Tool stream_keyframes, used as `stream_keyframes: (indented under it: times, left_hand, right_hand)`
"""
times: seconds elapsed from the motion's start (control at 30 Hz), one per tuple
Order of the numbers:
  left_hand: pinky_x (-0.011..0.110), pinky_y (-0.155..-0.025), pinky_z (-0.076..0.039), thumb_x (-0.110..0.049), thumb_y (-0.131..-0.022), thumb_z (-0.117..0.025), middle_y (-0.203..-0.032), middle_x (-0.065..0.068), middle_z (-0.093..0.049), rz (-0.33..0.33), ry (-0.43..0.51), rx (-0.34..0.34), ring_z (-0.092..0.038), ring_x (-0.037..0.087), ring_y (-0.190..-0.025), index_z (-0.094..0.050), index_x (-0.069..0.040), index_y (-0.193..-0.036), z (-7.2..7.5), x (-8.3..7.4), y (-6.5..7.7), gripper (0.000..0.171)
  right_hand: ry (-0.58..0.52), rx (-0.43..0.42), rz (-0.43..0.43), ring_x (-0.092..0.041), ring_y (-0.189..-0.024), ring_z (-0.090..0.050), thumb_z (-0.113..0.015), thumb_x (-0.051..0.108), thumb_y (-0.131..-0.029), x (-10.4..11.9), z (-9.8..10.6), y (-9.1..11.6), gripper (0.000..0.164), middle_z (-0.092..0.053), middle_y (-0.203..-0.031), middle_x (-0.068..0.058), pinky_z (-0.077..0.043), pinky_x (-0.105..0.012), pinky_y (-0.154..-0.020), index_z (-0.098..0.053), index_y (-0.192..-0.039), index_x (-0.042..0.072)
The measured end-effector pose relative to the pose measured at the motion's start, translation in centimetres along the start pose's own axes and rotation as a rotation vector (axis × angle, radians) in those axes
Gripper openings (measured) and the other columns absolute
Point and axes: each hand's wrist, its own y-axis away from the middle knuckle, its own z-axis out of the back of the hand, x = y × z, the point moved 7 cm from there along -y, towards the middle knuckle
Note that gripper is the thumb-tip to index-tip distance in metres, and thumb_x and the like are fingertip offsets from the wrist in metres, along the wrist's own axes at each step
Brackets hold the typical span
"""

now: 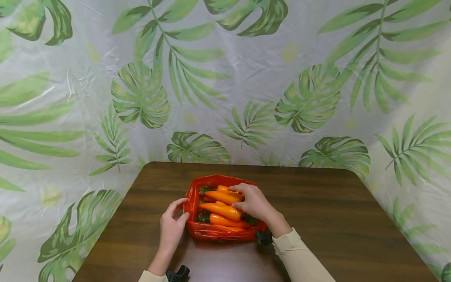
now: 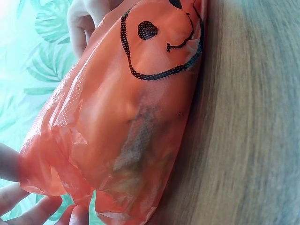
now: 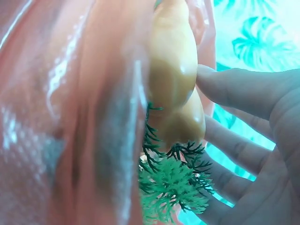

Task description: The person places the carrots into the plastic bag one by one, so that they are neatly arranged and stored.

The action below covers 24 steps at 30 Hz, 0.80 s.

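Note:
A red plastic bag (image 1: 211, 235) lies with its mouth spread, several orange toy carrots (image 1: 222, 211) with green tops inside. At its left end my left hand (image 1: 171, 223) holds the rim between thumb and fingers; the left wrist view shows the crumpled plastic (image 2: 70, 173) between them. My right hand (image 1: 257, 201) reaches over the right side of the bag and grips the thick end of an upper carrot (image 1: 223, 196), thumb on the near side and fingers on the far side. In the right wrist view the thumb (image 3: 229, 86) rests against a carrot (image 3: 173, 61) above leafy greens (image 3: 173, 187).
The bag sits on a dark wooden table (image 1: 334, 211), near the middle. Behind it hangs a pale sheet (image 1: 253, 78) printed with green leaves. A black smiling face (image 2: 164, 44) is printed on the bag's side. Black straps with devices (image 1: 179, 273) are on both wrists.

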Motion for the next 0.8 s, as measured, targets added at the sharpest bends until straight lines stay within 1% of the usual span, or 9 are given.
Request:
stream_keyframes:
  times: [0.1, 0.27, 0.4, 0.53, 0.67, 0.73, 0.8]
  left_hand:
    - [0.019, -0.080, -0.054, 0.009, -0.085, -0.069, -0.124, 0.009, -0.068, 0.000, 0.008, 0.000, -0.064, 0.030, -0.114, -0.071, -0.009, -0.122, -0.2, 0.0, 0.0, 0.041]
    - [0.020, -0.080, -0.054, 0.009, -0.086, -0.069, -0.124, 0.010, -0.068, -0.006, 0.019, 0.006, -0.064, 0.030, -0.114, -0.071, -0.009, -0.122, -0.3, 0.0, -0.1, 0.040]
    - [0.019, -0.080, -0.054, 0.010, -0.086, -0.069, -0.123, 0.011, -0.068, -0.006, 0.025, 0.002, -0.064, 0.030, -0.114, -0.070, -0.008, -0.122, -0.1, -0.2, -0.3, 0.040]
    - [0.015, -0.078, -0.052, 0.012, -0.087, -0.067, -0.122, 0.016, -0.068, -0.002, 0.036, -0.023, -0.063, 0.034, -0.115, -0.069, -0.004, -0.123, 0.4, -0.6, -0.4, 0.039]
    - [0.014, -0.077, -0.052, 0.015, -0.086, -0.065, -0.121, 0.022, -0.067, -0.021, 0.037, -0.062, -0.062, 0.040, -0.114, -0.068, 0.002, -0.123, 1.3, -1.7, -0.1, 0.040]
    - [0.014, -0.078, -0.052, 0.015, -0.085, -0.065, -0.119, 0.020, -0.068, -0.033, 0.020, -0.083, -0.063, 0.038, -0.114, -0.068, 0.001, -0.122, 1.7, -2.2, -0.1, 0.040]
    - [0.016, -0.080, -0.053, 0.014, -0.085, -0.067, -0.118, 0.013, -0.070, -0.050, -0.007, -0.100, -0.063, 0.032, -0.112, -0.070, -0.004, -0.122, 2.2, -2.5, -0.2, 0.041]
  right_hand:
    - [-0.004, -0.005, -0.001, -0.024, -0.112, -0.062, -0.082, 0.016, -0.084, -0.1, 0.2, 0.0, 0.052, -0.065, -0.128, 0.001, -0.052, -0.046, -0.095, -0.066, -0.133, 0.019]
    - [-0.001, -0.023, -0.002, -0.025, -0.116, -0.061, -0.081, 0.016, -0.085, -0.1, 1.0, 0.1, 0.050, -0.065, -0.129, 0.001, -0.050, -0.048, -0.098, -0.067, -0.133, 0.018]
    - [0.009, -0.055, 0.026, -0.026, -0.117, -0.060, -0.079, 0.019, -0.088, 0.6, 2.0, 0.2, 0.045, -0.065, -0.127, -0.001, -0.048, -0.048, -0.100, -0.067, -0.131, 0.020]
    - [0.026, -0.084, 0.053, -0.021, -0.111, -0.062, -0.078, 0.020, -0.089, 1.5, 2.9, 0.4, 0.042, -0.066, -0.122, 0.003, -0.050, -0.044, -0.097, -0.068, -0.130, 0.024]
    - [0.047, -0.112, 0.065, -0.016, -0.109, -0.062, -0.078, 0.022, -0.089, 2.4, 3.8, 0.9, 0.042, -0.065, -0.120, 0.009, -0.052, -0.041, -0.095, -0.068, -0.130, 0.025]
    - [0.056, -0.131, 0.076, -0.015, -0.111, -0.061, -0.078, 0.024, -0.089, 2.8, 4.4, 1.3, 0.042, -0.064, -0.120, 0.010, -0.052, -0.041, -0.095, -0.067, -0.130, 0.025]
    - [0.070, -0.151, 0.088, -0.016, -0.112, -0.060, -0.078, 0.026, -0.090, 3.0, 5.0, 1.8, 0.042, -0.064, -0.120, 0.010, -0.051, -0.042, -0.095, -0.067, -0.130, 0.025]
